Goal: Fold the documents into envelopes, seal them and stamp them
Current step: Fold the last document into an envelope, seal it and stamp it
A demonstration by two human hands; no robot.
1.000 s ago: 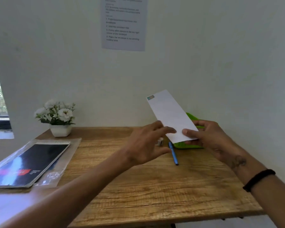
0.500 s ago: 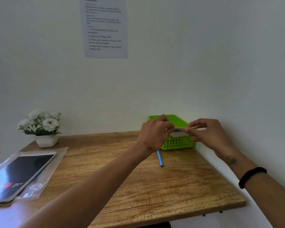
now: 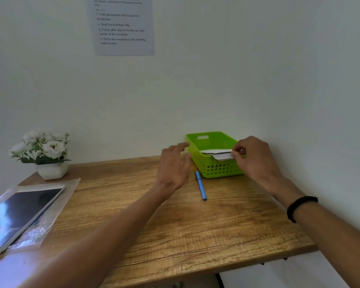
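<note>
A white envelope [image 3: 220,154] lies across the near rim of a green plastic basket [image 3: 214,169] at the back right of the wooden desk. My right hand [image 3: 253,156] pinches the envelope's right end at the basket's edge. To the left of the basket my left hand [image 3: 174,166] hovers over the desk with its fingers spread, holding nothing. The part of the envelope inside the basket is hidden by the rim.
A blue pen [image 3: 201,185] lies on the desk just in front of the basket. A notebook in a clear sleeve [image 3: 23,213] sits at the left, a white flower pot [image 3: 48,156] behind it. An instruction sheet [image 3: 123,26] hangs on the wall.
The envelope went from upright in both hands to flat, then down onto the basket. My left hand let go and moved left; my right hand still holds it.
</note>
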